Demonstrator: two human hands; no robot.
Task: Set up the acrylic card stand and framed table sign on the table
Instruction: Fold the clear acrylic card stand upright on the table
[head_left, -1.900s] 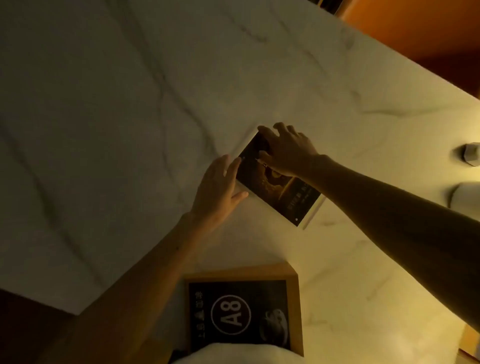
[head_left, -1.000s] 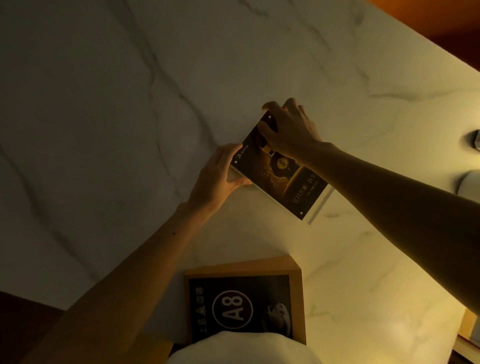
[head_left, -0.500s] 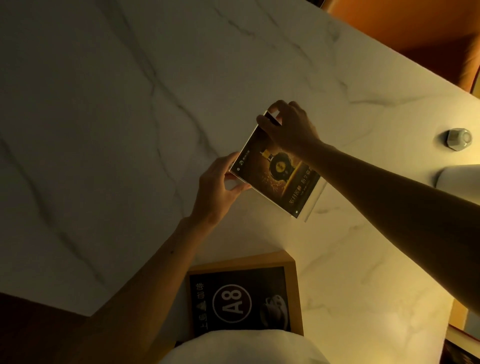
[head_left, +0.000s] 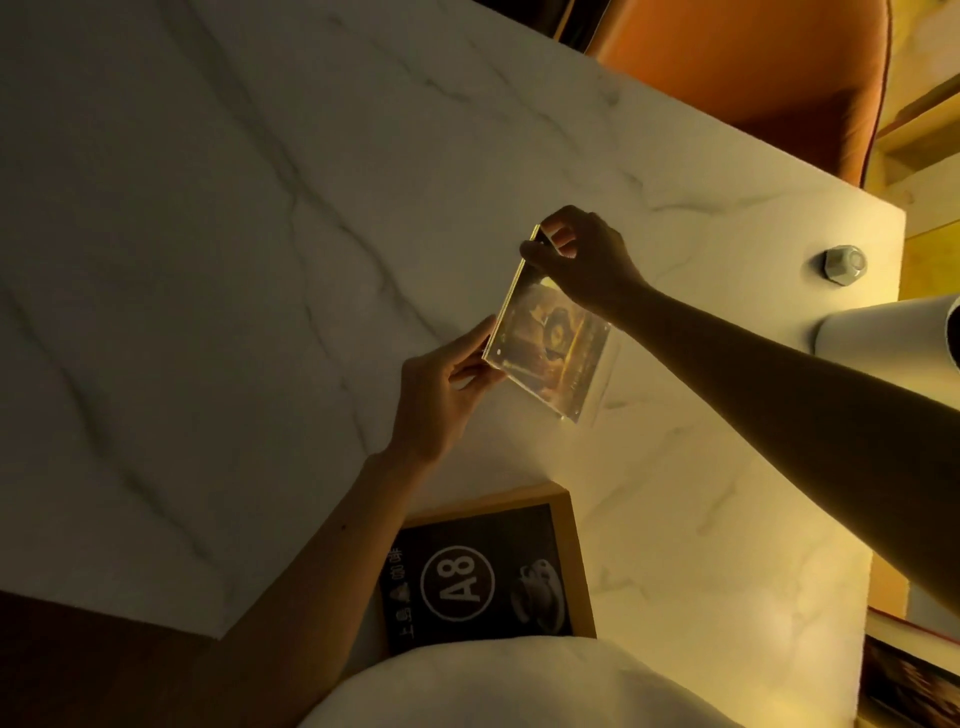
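Note:
The acrylic card stand, a clear block with a dark and gold card inside, is tilted up on edge above the white marble table. My right hand pinches its far top corner. My left hand grips its near left corner with thumb and fingers. The framed table sign, a wood frame around a black card marked A8, lies flat at the near table edge, partly hidden by my left forearm and my white clothing.
A small faceted metal object and a white cylindrical lamp stand near the right table edge. An orange chair sits beyond the far edge. Books lie at the lower right.
The card stand lay flat on the table with both hands on it; both hands have gripped its corners and tipped it up onto its edge, its face now catching the light.

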